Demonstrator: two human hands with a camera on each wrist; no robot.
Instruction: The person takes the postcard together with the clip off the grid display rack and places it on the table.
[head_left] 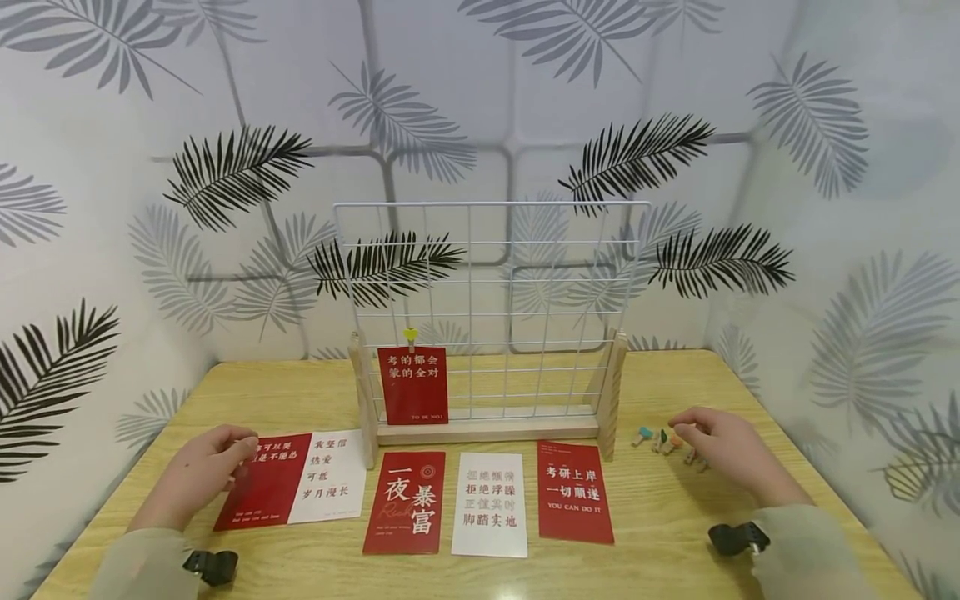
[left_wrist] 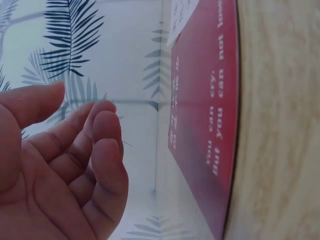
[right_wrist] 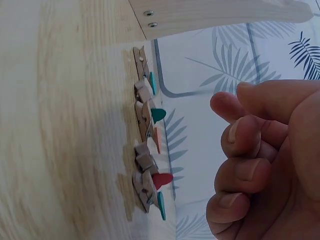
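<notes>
— Looking down from the head view, what do you have in front of you?

— My left hand (head_left: 206, 462) sits at the lower left of the frame, fingers loosely bent, its tips at the left edge of the red-and-white card (head_left: 292, 490). I cannot tell from here whether they touch it. My right hand (head_left: 723, 454) is at the lower right, fingers curled over the small clips (head_left: 663, 440) lying on the table (head_left: 660, 533). In the middle stands the wire grid rack (head_left: 491, 321) in its wooden base, with a red card (head_left: 412, 385) clipped to it by a yellow clip (head_left: 410, 335). Below the rack lie three more cards in a row: a red one (head_left: 405, 502), a white one (head_left: 490, 504), and another red one (head_left: 574, 491).

— And the left wrist view?

— My left hand (left_wrist: 60, 165) fills the lower left, fingers relaxed, slightly bent and close together, holding nothing. The red-and-white card (left_wrist: 205, 120) lies just beside them at the centre right, flat on the table (left_wrist: 280, 125), a gap showing between.

— The right wrist view?

— My right hand (right_wrist: 265, 160) is at the right, fingers curled inward with nothing between them. The small clips (right_wrist: 147, 150) lie in a line at the centre left, near my fingertips (right_wrist: 227, 105) but apart from them.
</notes>
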